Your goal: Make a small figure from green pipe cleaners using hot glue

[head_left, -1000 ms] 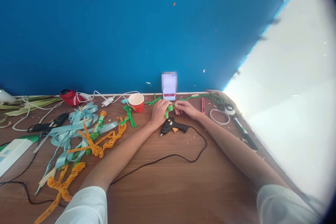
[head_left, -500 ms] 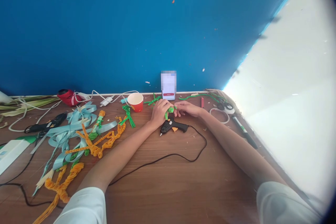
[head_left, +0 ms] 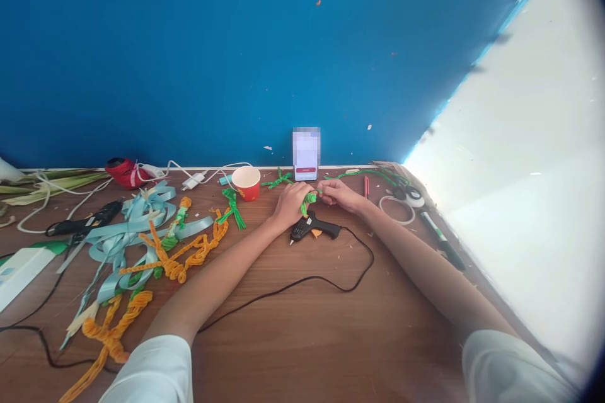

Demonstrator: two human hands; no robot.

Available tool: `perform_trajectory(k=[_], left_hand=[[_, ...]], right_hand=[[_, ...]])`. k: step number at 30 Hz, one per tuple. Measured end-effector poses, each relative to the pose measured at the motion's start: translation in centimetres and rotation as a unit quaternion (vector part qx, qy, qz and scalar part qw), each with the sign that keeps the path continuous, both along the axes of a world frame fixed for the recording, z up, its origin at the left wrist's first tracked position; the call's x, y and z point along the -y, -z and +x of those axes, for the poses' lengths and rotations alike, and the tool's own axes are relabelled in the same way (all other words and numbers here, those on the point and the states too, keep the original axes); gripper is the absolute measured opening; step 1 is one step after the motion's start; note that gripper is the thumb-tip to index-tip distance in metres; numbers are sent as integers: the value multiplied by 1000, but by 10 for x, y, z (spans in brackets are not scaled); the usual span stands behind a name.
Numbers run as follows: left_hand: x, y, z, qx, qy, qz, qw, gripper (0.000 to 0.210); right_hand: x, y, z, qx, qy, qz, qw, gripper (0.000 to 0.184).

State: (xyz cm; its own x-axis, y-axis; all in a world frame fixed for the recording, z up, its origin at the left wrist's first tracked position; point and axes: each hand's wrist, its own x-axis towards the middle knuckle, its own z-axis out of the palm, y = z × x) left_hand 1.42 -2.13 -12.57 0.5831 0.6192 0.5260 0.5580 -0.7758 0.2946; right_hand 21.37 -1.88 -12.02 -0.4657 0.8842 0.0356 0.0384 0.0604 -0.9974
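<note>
My left hand (head_left: 292, 204) is closed round a green yarn piece (head_left: 309, 198), whose wound end shows past the thumb. Just to its right, my right hand (head_left: 339, 194) is closed, with thumb and fingertips pinching a green strand that runs from the piece. Below both hands a black hot glue gun (head_left: 314, 227) lies on its side, nozzle toward the lower left. Its cord (head_left: 307, 278) curves right and back across the table. Behind my left hand lies a knotted green yarn figure (head_left: 278, 179). A phone (head_left: 306, 154) stands upright against the wall.
To the left are a red paper cup (head_left: 246, 189), another green figure (head_left: 231, 206), tangled light-blue ribbon (head_left: 113, 236) and orange yarn figures (head_left: 174, 264). A second glue gun (head_left: 89, 219) and a white power strip (head_left: 23, 276) sit farther left. On the right lies a marker (head_left: 442, 239).
The fingers of my right hand have drawn together into a tighter pinch on the green strand. My left hand keeps its hold. The whole view has shifted slightly.
</note>
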Motion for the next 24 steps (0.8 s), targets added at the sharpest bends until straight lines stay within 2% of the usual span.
perform_trajectory(k=[4,9,13,17,24], left_hand=[[-3,2,-1,-6,12,-23,1000,18],[-10,4,-3,38,37,-57,997,19],[-13,7,-3,59,19,-72,995,20],[-11,6,-4,40,-9,-44,998,24],[-6,-1,-5,-30,-31,64,997,22]], right_hand=[[2,-1,-5,18,30,22,999,19],[4,-6,-9,44,66,49,996,24],[3,-4,-14,45,87,43,994,25],[3,-3,-19,27,86,1,996,31],[7,-18,-14,-8,4,-138,990,34]])
